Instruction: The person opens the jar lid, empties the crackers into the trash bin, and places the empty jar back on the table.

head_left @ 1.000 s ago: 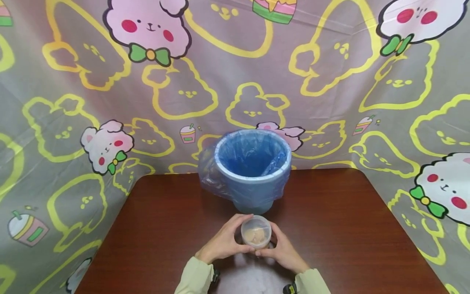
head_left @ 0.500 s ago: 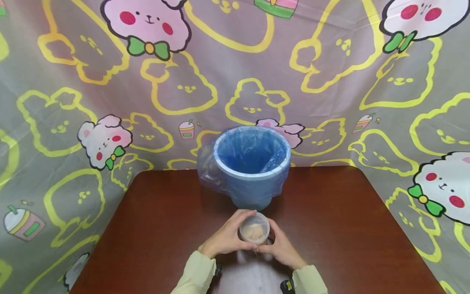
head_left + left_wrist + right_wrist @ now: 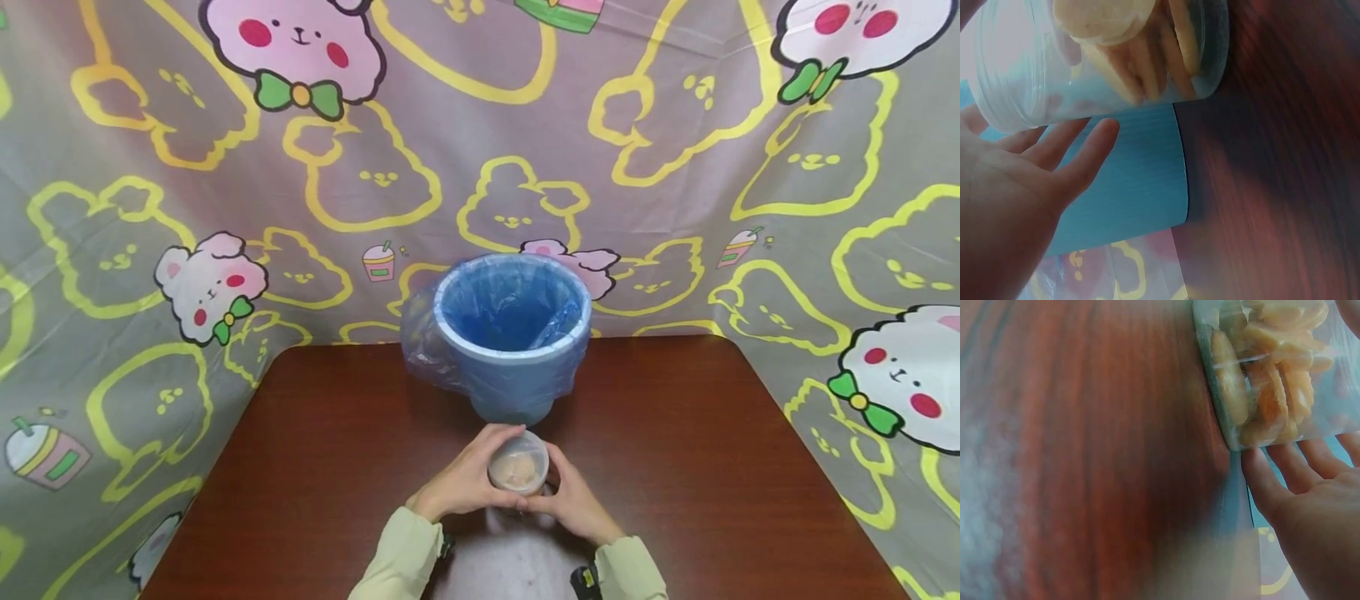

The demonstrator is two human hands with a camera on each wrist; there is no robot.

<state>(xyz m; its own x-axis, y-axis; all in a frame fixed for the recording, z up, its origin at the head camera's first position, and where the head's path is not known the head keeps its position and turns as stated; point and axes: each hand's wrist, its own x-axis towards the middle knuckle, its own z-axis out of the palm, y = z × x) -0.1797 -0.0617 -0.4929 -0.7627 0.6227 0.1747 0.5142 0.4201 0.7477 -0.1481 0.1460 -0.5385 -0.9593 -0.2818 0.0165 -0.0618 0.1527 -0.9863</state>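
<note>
A clear plastic jar (image 3: 519,463) with pale round biscuits (image 3: 1107,19) inside stands between my two hands, just in front of the blue bin (image 3: 513,379). My left hand (image 3: 467,477) grips its left side, fingers round the far side and thumb at the front. From the right, my right hand (image 3: 576,502) holds the jar in the same way, and the two thumbs nearly meet. In the right wrist view the jar's base seems close to the tabletop; whether it touches is unclear. I cannot tell if a lid covers the top.
A translucent blue bag lines the bin and bulges out on its left (image 3: 431,346). The brown wooden table (image 3: 675,450) spreads to both sides. Behind it and at the sides hangs a curtain (image 3: 525,125) with cartoon prints.
The whole head view has shifted a little, with bin and curtain sliding slightly up and left. Both hands keep hold of the jar in about the same place.
</note>
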